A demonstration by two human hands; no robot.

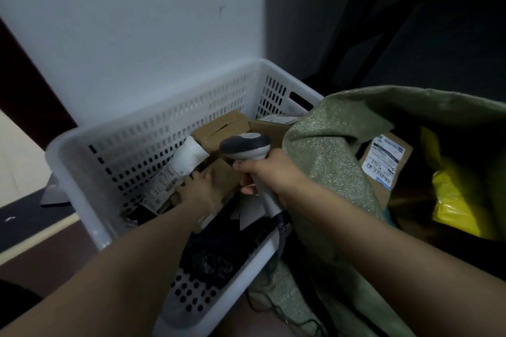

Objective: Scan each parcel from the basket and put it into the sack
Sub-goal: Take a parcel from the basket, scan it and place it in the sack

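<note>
A white perforated basket holds several parcels: brown cardboard boxes, a white labelled pouch and a black bag. My left hand reaches down into the basket and lies on a brown box beside the white pouch; its fingertips are hidden, so its hold is unclear. My right hand grips the handle of a grey and white barcode scanner held over the basket. The green woven sack stands open at the right, with a labelled brown box and a yellow bag inside.
A white wall rises behind the basket, with a dark doorway or furniture at the right. The scanner's cable trails down between basket and sack. The floor at the left shows a pale tile and a dark strip.
</note>
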